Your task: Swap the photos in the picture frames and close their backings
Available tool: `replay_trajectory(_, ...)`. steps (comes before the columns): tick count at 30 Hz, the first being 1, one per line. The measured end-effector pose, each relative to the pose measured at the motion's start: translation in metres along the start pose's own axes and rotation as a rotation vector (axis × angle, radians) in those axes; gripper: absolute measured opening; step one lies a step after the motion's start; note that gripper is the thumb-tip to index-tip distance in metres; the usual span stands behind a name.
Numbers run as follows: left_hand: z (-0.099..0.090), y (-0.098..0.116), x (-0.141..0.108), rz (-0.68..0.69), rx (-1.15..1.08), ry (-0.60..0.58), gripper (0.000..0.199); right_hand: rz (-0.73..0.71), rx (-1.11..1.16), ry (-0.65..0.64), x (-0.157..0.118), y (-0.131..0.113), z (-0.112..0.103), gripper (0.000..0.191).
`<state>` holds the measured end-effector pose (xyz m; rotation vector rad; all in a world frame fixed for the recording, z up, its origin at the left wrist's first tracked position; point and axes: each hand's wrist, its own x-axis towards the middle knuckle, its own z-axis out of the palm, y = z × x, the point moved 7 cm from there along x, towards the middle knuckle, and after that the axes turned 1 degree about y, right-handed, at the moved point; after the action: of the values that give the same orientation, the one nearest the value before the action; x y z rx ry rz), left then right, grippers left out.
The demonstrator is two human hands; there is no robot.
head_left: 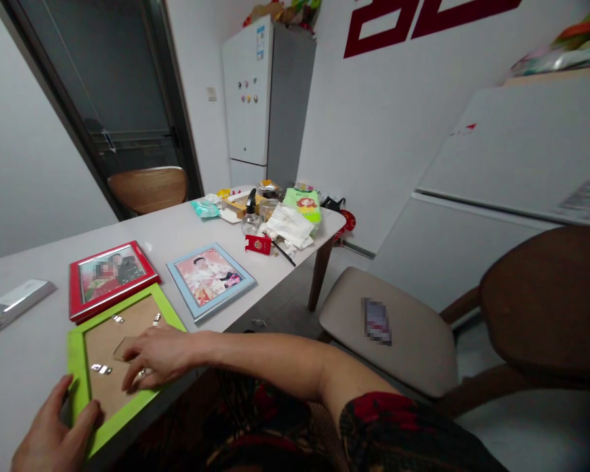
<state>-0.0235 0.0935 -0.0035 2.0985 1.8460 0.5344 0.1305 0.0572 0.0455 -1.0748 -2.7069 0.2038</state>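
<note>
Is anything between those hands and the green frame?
Nothing visible: the left hand holds the edge of the green frame, and the right hand is at its brown backing. The red frame lies beyond it.

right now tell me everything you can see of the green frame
The green frame is lime-coloured, rectangular, back up at the table's near edge, next to the red frame. Its brown backing board looks like fibreboard and bears at least three shiny, metal-looking clips. The left grip holds its left side; the right grip lies across the backing board, hiding part.

Bottom edge crops the left hand [59,429]; right hand [160,357] hides some backing [103,347].
</note>
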Motion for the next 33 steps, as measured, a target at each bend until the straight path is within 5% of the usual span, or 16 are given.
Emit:
replay_trajectory(4,-0.007,0.013,-0.010,-0.077,0.077,-0.042,0.062,0.027,0.003,0.051,-0.001,-0.001,0.000,0.023)
replay_trajectory(10,-0.005,0.017,-0.018,0.048,-0.085,0.103,0.053,-0.114,0.123,0.046,0.008,-0.003,0.007,0.016)
replay_trajectory(19,0.000,0.014,-0.026,0.066,-0.222,0.194,0.054,0.086,0.295,0.161,0.016,0.005,0.006,0.020)
replay_trajectory(26,-0.001,0.014,-0.028,0.076,-0.237,0.203,0.056,0.528,0.009,0.225,0.060,0.062,0.007,0.026)
replay_trajectory(33,-0.001,0.018,-0.028,0.080,-0.219,0.187,0.055,0.576,-0.046,0.246,0.075,0.075,0.023,0.027)
